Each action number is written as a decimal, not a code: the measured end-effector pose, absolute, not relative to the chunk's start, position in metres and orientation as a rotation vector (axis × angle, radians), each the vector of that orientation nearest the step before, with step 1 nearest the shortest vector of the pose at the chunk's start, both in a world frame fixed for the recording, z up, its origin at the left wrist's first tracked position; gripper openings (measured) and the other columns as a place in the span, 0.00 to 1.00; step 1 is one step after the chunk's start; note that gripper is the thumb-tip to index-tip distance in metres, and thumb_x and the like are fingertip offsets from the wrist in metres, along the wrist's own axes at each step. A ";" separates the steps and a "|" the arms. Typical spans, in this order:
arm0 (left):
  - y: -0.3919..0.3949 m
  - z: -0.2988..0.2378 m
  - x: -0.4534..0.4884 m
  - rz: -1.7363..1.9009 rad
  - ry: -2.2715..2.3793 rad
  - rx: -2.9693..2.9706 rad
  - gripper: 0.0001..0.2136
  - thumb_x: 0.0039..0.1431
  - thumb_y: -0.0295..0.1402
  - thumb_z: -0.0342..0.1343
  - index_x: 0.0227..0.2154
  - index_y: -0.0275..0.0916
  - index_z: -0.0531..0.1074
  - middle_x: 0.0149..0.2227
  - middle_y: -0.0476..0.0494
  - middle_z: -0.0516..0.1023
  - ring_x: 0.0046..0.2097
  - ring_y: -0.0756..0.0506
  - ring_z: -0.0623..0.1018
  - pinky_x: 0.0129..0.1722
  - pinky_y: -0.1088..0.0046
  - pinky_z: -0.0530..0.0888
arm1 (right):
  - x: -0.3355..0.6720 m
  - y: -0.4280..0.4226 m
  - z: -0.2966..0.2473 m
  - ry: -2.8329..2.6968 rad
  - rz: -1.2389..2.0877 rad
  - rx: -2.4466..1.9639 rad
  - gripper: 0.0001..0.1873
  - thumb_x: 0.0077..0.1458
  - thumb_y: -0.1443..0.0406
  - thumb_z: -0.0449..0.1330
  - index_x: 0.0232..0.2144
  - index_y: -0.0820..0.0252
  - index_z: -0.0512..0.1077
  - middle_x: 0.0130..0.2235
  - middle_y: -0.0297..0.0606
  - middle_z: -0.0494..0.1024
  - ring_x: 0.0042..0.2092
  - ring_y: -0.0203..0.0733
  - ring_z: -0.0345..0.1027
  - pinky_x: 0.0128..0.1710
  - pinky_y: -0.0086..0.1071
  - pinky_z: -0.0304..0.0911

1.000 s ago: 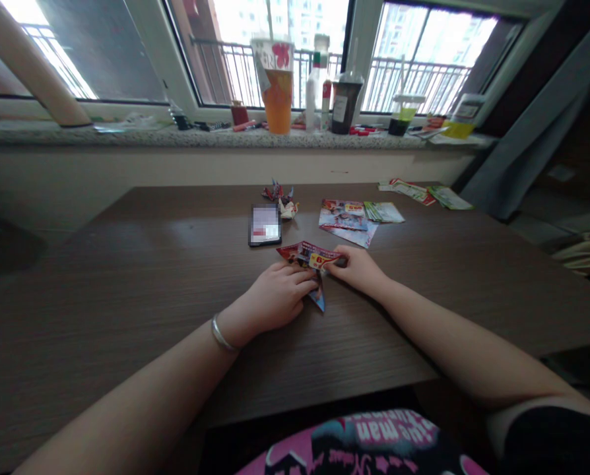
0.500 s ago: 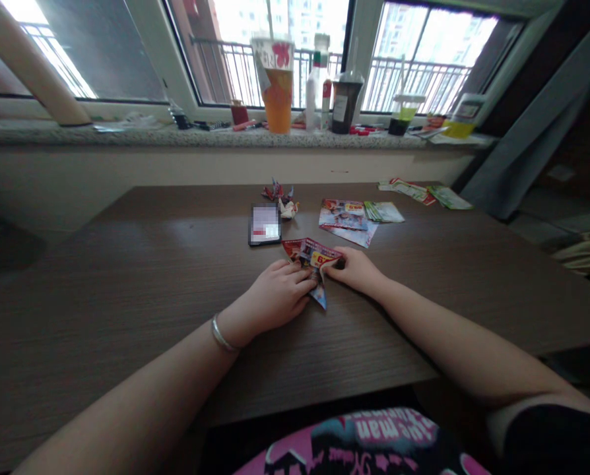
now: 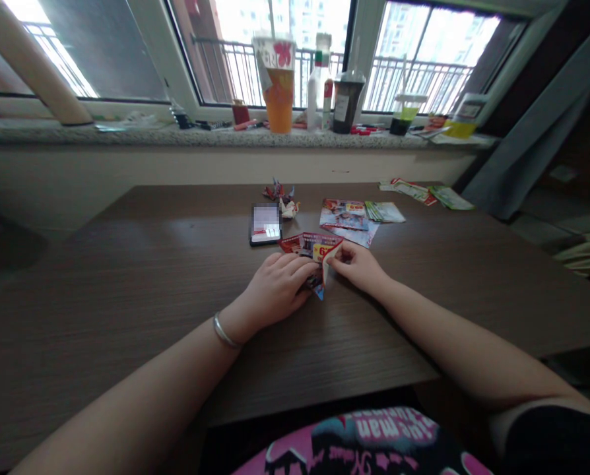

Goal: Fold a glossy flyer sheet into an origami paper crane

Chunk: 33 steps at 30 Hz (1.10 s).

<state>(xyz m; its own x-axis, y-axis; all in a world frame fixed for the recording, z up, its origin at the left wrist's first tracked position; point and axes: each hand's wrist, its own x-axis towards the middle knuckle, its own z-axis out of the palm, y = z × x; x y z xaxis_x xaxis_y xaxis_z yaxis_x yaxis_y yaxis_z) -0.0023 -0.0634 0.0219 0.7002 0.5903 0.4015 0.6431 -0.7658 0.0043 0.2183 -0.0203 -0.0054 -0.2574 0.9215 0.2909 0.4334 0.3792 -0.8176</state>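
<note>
A colourful printed sheet of paper (image 3: 307, 243), partly folded, lies on the brown table between my hands. My left hand (image 3: 284, 285) presses over its near left part, the fingers closed on it and covering some of the print. The thumb and fingers of my right hand (image 3: 357, 264) pinch the right edge, where a pale underside shows in a raised fold. A blue pointed corner sticks out toward me below the fingers. Just beyond the paper lies a phone (image 3: 266, 227) with a lit screen. Folded paper birds (image 3: 289, 210) stand behind it.
Printed sheets (image 3: 344, 214) and a small green-and-white stack (image 3: 385, 212) lie beyond my right hand. More folded papers (image 3: 408, 190) rest at the table's far right. Cups, including a tall orange drink (image 3: 279, 99), and bottles line the window sill (image 3: 200, 137).
The right side of the paper has been lifted into a steeper fold by my right hand. My left hand has shifted slightly, and the near pointed corner shows less.
</note>
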 end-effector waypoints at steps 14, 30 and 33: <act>-0.062 0.017 -0.002 -0.815 -0.942 -2.595 0.43 0.52 0.42 0.60 0.66 0.34 0.43 0.66 0.28 0.54 0.66 0.32 0.56 0.65 0.48 0.51 | 0.214 -0.036 0.011 -1.934 0.715 -1.109 0.03 0.52 0.66 0.58 0.28 0.59 0.71 0.27 0.32 0.73 0.30 0.35 0.65 0.33 0.30 0.62; -0.058 0.019 -0.002 -0.978 -1.110 -2.619 0.46 0.51 0.39 0.65 0.66 0.36 0.41 0.49 0.37 0.74 0.52 0.37 0.73 0.61 0.49 0.61 | 0.216 -0.042 0.015 -1.958 0.720 -0.994 0.07 0.53 0.66 0.62 0.36 0.58 0.73 0.32 0.34 0.77 0.33 0.35 0.69 0.36 0.31 0.66; -0.057 0.019 -0.002 -1.069 -1.150 -2.619 0.44 0.52 0.37 0.64 0.66 0.38 0.43 0.47 0.39 0.75 0.50 0.38 0.74 0.59 0.50 0.63 | 0.214 -0.042 0.013 -1.872 0.859 -0.987 0.07 0.52 0.64 0.63 0.35 0.58 0.73 0.30 0.33 0.76 0.31 0.35 0.69 0.34 0.31 0.67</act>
<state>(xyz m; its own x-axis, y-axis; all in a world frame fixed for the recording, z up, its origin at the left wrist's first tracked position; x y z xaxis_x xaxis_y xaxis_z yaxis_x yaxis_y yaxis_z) -0.0025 -0.0572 0.0191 0.4720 0.6141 0.6325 0.6755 -0.7130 0.1881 0.2136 -0.0424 0.0135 -0.3453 0.8702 0.3514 0.3014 0.4575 -0.8366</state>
